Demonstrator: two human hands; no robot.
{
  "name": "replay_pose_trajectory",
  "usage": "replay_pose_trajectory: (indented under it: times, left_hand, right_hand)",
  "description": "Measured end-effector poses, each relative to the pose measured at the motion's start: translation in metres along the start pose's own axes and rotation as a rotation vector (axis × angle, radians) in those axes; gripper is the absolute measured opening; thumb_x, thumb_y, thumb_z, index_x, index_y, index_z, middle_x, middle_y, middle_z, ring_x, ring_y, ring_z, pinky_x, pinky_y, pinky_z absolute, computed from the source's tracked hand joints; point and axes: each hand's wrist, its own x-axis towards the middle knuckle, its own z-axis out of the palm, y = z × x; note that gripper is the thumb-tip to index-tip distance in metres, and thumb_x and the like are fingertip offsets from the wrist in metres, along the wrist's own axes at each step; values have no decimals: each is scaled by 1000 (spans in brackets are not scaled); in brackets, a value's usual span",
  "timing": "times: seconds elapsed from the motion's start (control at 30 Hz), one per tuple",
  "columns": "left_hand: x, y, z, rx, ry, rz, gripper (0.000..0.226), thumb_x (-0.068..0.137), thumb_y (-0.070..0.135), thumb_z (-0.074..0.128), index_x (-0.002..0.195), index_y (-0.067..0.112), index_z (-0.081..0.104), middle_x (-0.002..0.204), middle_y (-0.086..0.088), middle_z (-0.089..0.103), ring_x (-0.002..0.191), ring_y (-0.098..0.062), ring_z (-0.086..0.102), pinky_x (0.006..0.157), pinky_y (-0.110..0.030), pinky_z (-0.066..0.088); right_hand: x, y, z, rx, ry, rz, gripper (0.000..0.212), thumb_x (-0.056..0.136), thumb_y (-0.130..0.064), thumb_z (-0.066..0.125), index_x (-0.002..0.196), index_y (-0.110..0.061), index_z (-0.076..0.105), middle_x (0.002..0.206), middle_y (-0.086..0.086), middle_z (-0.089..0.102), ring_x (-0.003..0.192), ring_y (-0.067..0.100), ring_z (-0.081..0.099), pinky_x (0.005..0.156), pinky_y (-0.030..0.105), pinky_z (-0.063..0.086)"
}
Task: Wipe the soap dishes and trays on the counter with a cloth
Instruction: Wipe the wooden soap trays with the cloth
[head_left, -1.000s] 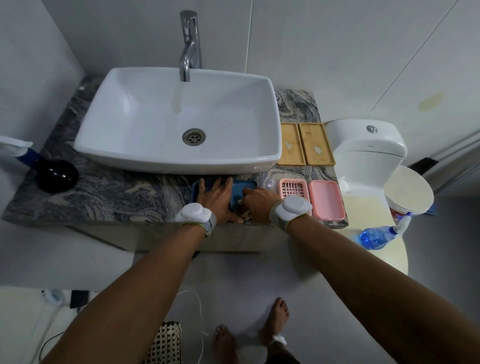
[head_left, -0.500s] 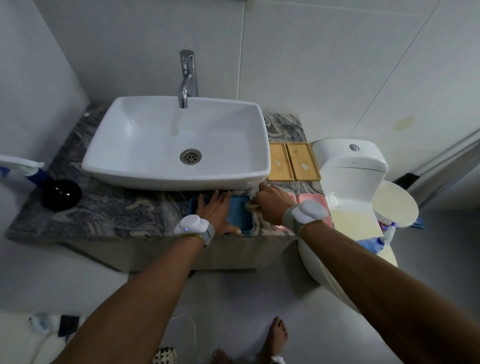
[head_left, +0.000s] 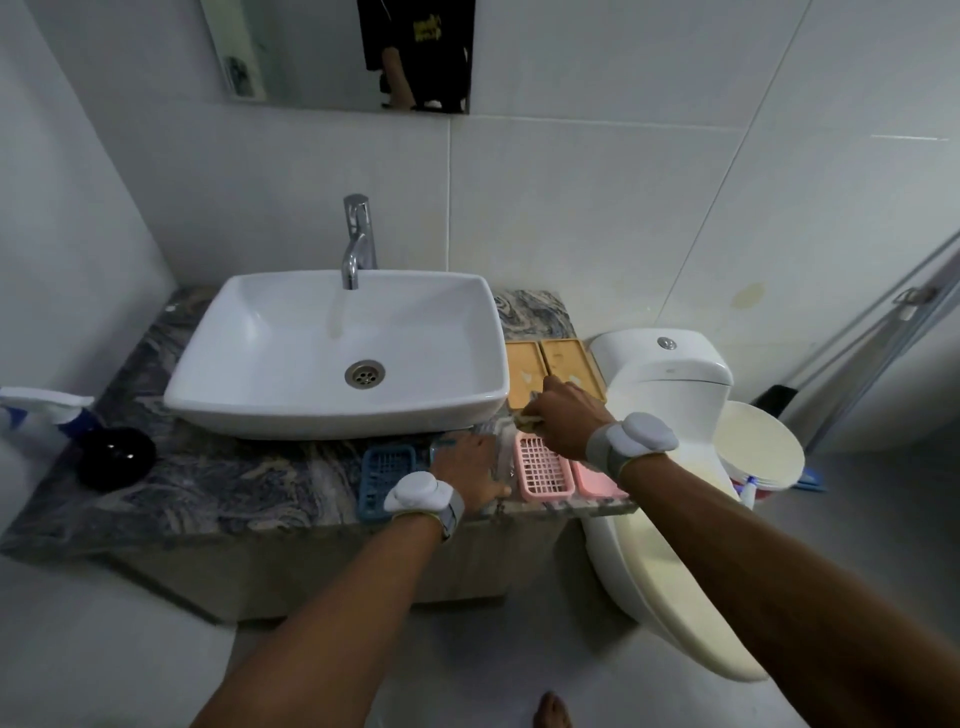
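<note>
Now — left grip flat on blue tray | right grip clutching cloth | shirt print unreadable

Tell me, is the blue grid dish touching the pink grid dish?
Apart. The head view shows the left hand lying between the blue grid dish and the pink grid dish.

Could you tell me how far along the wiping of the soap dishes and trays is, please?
Done: nothing is visibly finished; the left hand rests on the blue dish. In hand: the right hand grips a cloth at the near edge of the two wooden trays, which show pale smears. Left: those trays and, probably, the pink slatted insert and pink dish.
</note>
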Motion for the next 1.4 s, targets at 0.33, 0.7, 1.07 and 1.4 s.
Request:
replay_pose_trajectory:
  times: [0.33,0.7,1.07,1.4]
  left_hand:
    - [42,39,-3,11,87,42,49,89,41,60,127,12,51,131,-7,55,119,-24,54,97,-40,47]
    - [112,55,15,-27,14,-54,41,93,39,50,122,11,55,126,-7,50,118,-25,50,92,-37,44]
    - [153,55,34,4,-35,-158,43,95,39,45,125,9,54,130,-9,46,117,-28,49,93,-40,42]
    - [172,51,46,48,-24,-269,42,93,43,46,116,11,59,131,-10,45,113,-28,51,89,-42,44]
  right_hand:
    - [23,36,-14,-4,71,8,31,91,-20,57,121,-23,65,121,9,51,106,30,55,86,37,51]
    - [86,94,-5,27,35,2,27,91,-20,57,116,-21,66,118,8,52,107,31,56,87,40,52]
    - [150,119,31,209,57,-22,43,86,-18,63,121,-10,41,112,15,62,99,36,60,76,39,50]
    - [188,118,65,175,-38,-78,31,88,-12,58,118,-7,53,123,18,52,109,40,54,84,42,47]
